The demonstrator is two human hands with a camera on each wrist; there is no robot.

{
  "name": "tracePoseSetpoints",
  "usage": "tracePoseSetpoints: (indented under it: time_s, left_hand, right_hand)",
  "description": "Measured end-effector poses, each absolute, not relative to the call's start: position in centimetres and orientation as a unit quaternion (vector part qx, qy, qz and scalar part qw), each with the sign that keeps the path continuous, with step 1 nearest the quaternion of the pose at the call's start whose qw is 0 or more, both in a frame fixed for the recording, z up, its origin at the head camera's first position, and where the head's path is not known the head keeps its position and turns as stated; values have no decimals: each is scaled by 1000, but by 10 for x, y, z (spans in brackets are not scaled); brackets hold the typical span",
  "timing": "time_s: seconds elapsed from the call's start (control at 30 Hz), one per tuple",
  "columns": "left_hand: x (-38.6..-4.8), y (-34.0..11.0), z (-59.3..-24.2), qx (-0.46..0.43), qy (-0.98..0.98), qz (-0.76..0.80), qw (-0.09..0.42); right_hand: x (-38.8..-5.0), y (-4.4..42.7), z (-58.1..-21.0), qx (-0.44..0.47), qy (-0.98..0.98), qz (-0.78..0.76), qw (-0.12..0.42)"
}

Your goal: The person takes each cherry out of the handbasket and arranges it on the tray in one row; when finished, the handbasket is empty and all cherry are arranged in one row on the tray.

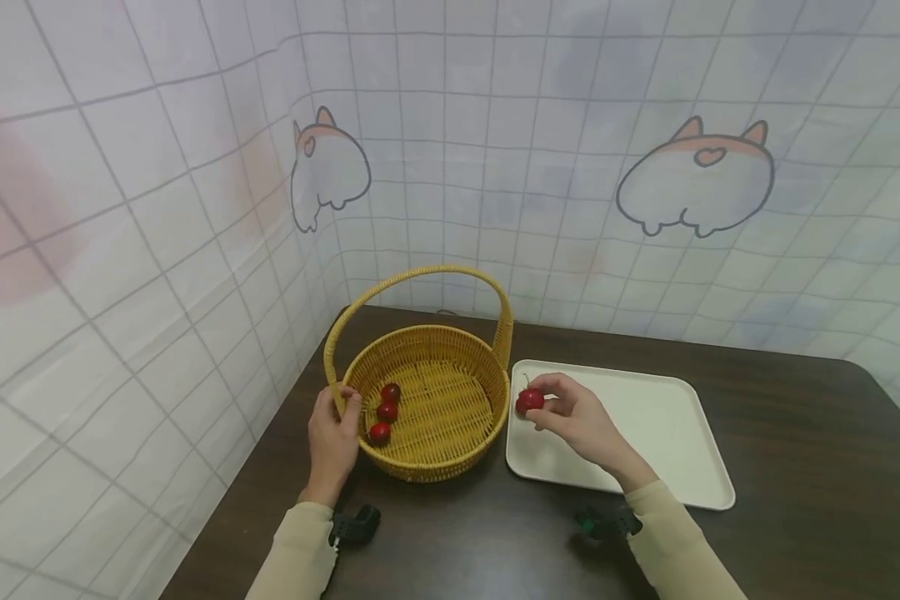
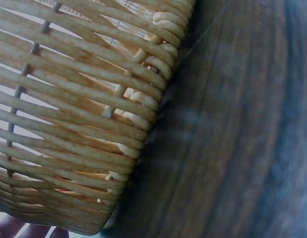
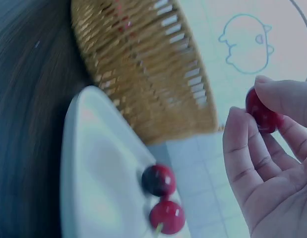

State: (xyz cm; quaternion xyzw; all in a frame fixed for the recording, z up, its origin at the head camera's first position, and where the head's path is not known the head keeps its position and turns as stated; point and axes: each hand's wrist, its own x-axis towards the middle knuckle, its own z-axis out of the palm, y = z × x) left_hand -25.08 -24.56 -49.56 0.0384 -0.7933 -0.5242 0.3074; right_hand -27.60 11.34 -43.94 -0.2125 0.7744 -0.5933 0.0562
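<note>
My right hand [image 1: 581, 417] pinches a dark red cherry [image 3: 261, 113] between thumb and fingertips, over the left end of a white tray [image 1: 660, 417]. Below it, two more cherries lie on the tray in the right wrist view, one darker cherry [image 3: 158, 180] and one with a stem [image 3: 167, 216]. To the left stands a yellow woven basket [image 1: 427, 473] with a tall handle. Three cherries [image 1: 387, 412] sit inside near its left wall. My left hand [image 1: 335, 437] grips the basket's left rim by the handle's foot; only its fingertips [image 2: 36, 231] show in the left wrist view.
The dark wooden table [image 1: 802, 433] extends right of the tray and in front of the basket. The basket handle [image 1: 442, 269] arches high over the basket. A tiled-pattern curtain [image 1: 495, 167] hangs behind and to the left, close to the table edges.
</note>
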Motion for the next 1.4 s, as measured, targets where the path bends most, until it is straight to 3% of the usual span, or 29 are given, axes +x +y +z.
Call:
tracePoseSetpoints:
  time_s: [0.67,0.93,1.4]
  left_hand:
    - [-246,-252,-501,43,-791,-529,305]
    - [-248,-251,-499,45,-794,-524,305]
    - [-252,-247,-499,35,-795,-528,297]
  right_hand:
    - [-289,177,-462,-91,843,-530,-12]
    - [-296,191,-472,-27,882,-471,17]
    - [-297,181,-490,-42,897,-440,-6]
